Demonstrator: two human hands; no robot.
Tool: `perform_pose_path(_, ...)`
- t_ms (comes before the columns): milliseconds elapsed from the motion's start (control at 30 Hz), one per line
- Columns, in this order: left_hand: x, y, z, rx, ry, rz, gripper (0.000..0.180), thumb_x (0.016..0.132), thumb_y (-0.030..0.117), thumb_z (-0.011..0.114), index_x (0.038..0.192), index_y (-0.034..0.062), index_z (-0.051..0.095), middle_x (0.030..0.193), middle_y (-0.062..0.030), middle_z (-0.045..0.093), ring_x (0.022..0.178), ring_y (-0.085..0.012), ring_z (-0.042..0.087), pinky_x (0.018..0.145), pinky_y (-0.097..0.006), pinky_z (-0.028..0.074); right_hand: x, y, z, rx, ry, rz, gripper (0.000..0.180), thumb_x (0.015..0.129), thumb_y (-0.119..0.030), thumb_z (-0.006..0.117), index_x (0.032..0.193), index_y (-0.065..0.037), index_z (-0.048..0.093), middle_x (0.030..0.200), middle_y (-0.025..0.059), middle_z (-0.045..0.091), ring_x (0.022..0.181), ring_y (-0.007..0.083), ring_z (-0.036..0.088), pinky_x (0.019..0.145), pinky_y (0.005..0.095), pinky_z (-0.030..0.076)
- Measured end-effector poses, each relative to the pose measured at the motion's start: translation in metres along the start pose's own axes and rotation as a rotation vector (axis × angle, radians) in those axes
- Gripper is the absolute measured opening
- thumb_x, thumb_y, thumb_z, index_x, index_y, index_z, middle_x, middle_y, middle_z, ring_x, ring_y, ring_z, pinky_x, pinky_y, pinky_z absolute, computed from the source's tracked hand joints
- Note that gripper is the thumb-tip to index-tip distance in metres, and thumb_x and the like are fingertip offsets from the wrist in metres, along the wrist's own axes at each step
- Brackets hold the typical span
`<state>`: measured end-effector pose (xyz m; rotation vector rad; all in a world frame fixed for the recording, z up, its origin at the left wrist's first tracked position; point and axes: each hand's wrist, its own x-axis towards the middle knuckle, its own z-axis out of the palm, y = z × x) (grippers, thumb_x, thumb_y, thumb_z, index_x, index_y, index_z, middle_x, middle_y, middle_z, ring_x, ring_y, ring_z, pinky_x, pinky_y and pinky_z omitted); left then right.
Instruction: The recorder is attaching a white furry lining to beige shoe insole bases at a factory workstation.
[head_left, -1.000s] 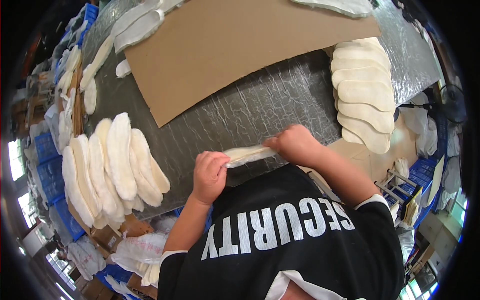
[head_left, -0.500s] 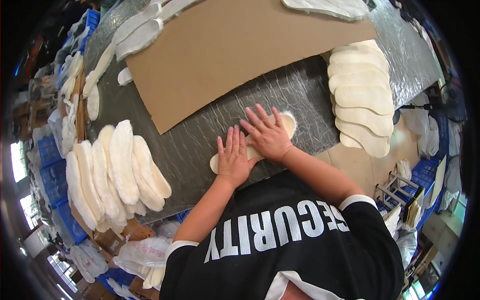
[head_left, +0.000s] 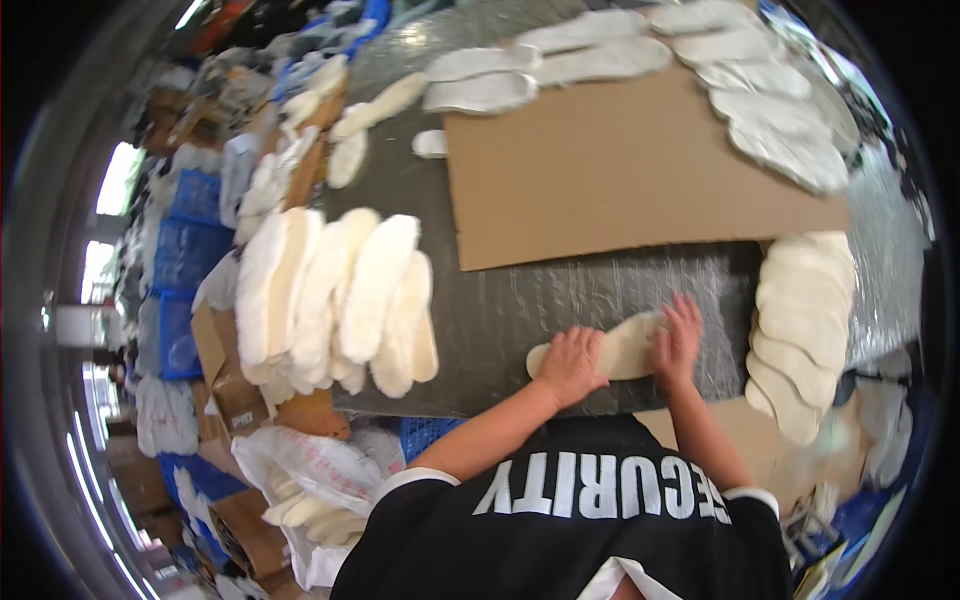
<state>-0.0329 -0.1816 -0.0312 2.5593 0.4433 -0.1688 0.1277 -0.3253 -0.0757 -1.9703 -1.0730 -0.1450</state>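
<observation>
A cream insole (head_left: 632, 347) lies on the dark, plastic-covered table at its near edge. My left hand (head_left: 574, 366) rests over its left part, fingers lying forward and thumb out to the side. At the insole's right end is my right hand (head_left: 680, 343), its fingers raised and apart, slightly blurred; whether it touches the edge is hard to tell. To the left, a pile of fluffy cream insoles (head_left: 380, 290) lies in overlapping rows. A fanned stack of smooth cream insoles (head_left: 800, 330) sits right of my right hand.
Beyond my hands a large brown cardboard sheet (head_left: 620, 180) covers the table's middle. White insoles (head_left: 600, 62) lie along its far edge, with more pale ones (head_left: 785, 130) at its right corner. Blue crates (head_left: 185, 250) and a plastic bag of insoles (head_left: 310, 470) are at the left.
The view has swung, so the table sits differently in it. My right hand has moved off the insole's middle to its right end; my left hand stays on the left part.
</observation>
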Motion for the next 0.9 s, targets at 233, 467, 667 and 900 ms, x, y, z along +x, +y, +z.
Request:
perform_pose_path(233, -0.097, -0.059, -0.125, 0.138, 0.662, -0.047, 0.010, 0.079, 0.016, 0.067, 0.085, 0.0088, 0.067, 0.094, -0.0098, 0.063, 0.083, -0.0300, 0.061, 0.075, -0.040, 0.048, -0.046, 0.010, -0.048, -0.115, 0.088, 0.094, 0.018, 0.086, -0.002, 0.052, 0.102, -0.003, 0.061, 0.123, 0.0143, 0.058, 0.122, 0.0354, 0.044, 0.104, 0.0458, 0.032)
perform_pose_path(467, -0.205, -0.153, -0.336, 1.030, 1.199, -0.529, 0.019, 0.078, 0.006, 0.063, 0.098, 0.0078, 0.063, 0.098, -0.0109, 0.063, 0.093, -0.0316, 0.058, 0.081, -0.043, 0.047, -0.050, 0.004, -0.053, -0.126, 0.113, 0.166, 0.010, 0.086, -0.002, 0.054, 0.093, -0.003, 0.061, 0.117, 0.0132, 0.060, 0.116, 0.0333, 0.049, 0.101, 0.0437, 0.035)
perform_pose_path(667, -0.252, -0.323, -0.301, 0.639, 0.574, -0.624, 0.022, 0.088, 0.007, 0.048, 0.103, 0.0037, 0.064, 0.102, -0.0191, 0.063, 0.097, -0.0368, 0.059, 0.086, -0.043, 0.047, -0.039, -0.021, -0.068, -0.101, 0.164, 0.202, 0.013, 0.079, -0.002, 0.059, 0.091, -0.004, 0.061, 0.109, 0.0145, 0.060, 0.109, 0.0340, 0.052, 0.096, 0.0427, 0.038)
perform_pose_path(900, -0.212, -0.333, -0.308, 0.472, 0.678, -0.791, 0.042, 0.086, 0.002, 0.046, 0.127, -0.0049, 0.050, 0.126, -0.0270, 0.054, 0.118, -0.0401, 0.050, 0.105, -0.042, 0.036, -0.046, 0.009, -0.116, -0.187, 0.398, 0.305, 0.012, 0.077, -0.002, 0.064, 0.088, -0.005, 0.062, 0.100, 0.0123, 0.063, 0.100, 0.0324, 0.056, 0.090, 0.0411, 0.042)
